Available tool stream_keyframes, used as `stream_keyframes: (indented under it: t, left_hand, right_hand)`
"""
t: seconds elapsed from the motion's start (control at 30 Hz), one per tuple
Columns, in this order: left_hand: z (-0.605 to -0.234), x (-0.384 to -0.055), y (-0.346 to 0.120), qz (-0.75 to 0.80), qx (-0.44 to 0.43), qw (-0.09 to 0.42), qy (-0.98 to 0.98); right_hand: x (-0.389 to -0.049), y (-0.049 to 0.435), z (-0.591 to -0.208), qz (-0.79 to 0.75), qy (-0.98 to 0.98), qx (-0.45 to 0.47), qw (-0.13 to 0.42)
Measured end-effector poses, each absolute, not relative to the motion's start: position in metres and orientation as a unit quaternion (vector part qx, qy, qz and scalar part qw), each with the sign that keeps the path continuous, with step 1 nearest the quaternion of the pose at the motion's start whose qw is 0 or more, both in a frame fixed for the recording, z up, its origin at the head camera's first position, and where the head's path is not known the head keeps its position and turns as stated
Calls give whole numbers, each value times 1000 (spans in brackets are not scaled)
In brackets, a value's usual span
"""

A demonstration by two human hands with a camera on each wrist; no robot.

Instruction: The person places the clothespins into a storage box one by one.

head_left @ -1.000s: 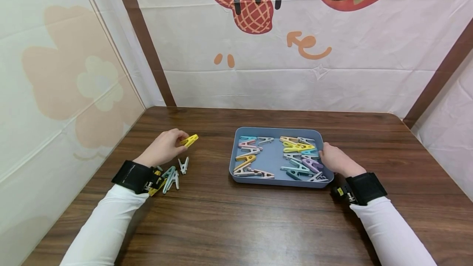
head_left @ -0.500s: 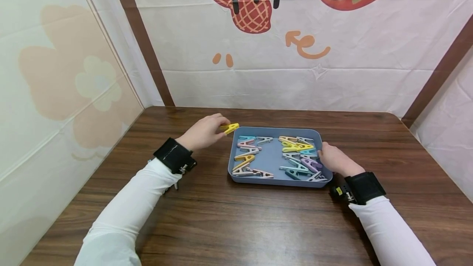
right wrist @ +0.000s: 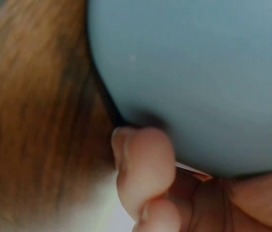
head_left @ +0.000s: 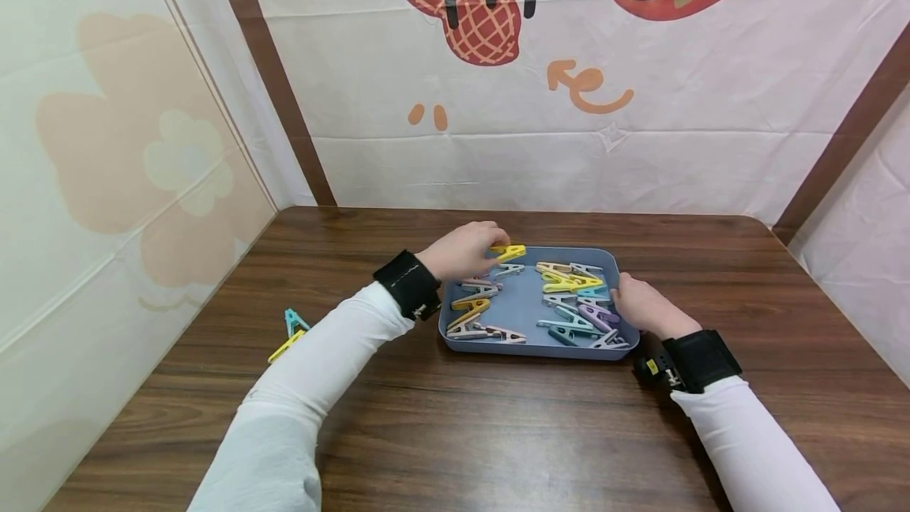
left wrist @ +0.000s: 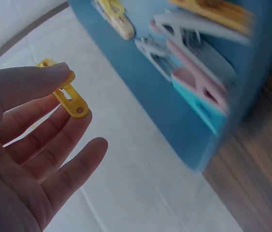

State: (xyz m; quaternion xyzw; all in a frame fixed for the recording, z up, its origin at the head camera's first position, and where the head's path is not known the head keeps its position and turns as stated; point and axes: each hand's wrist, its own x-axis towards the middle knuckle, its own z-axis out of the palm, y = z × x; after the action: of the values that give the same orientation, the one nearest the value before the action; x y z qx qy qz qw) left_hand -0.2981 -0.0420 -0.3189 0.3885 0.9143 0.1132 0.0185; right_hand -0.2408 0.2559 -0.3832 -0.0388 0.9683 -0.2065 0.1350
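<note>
Between the thumb and fingers of my left hand [head_left: 460,251] is a yellow clothespin [head_left: 512,253], pinched above the back left part of the blue-grey tray [head_left: 515,308]. The left wrist view shows this clothespin [left wrist: 74,100] under the thumb, beside the tray's wall [left wrist: 136,99]. My right hand [head_left: 648,306] grips the tray's right side at the rim; in the right wrist view its curled fingers [right wrist: 148,162] lie against the outer wall. Inside the tray, clothespins form a left group [head_left: 471,308] and a right group [head_left: 569,283], with bare floor between.
On the table at left lie a teal clothespin [head_left: 294,321] and a yellow clothespin [head_left: 286,346]; my left sleeve [head_left: 320,370] covers the area beside them. A white printed cloth [head_left: 498,164] hangs behind the wooden table [head_left: 498,433].
My left hand has carried the yellow clothespin rightward from the loose clothespins at left to over the tray. The right hand has stayed at the tray's right side.
</note>
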Motion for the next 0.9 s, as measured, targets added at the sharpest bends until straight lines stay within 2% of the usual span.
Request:
stream_keyframes:
  t: [0.13, 0.33, 0.9]
  left_hand:
    - [-323, -302, -19, 74, 402, 50, 911]
    - [-332, -309, 5, 4, 402, 66, 913]
    - [-355, -314, 24, -65, 392, 55, 916]
  right_hand:
    - [-241, 256, -385, -214, 966, -39, 137]
    - [-241, 257, -385, -218, 966, -39, 135]
    - [-240, 257, -385, -217, 966, -44, 132]
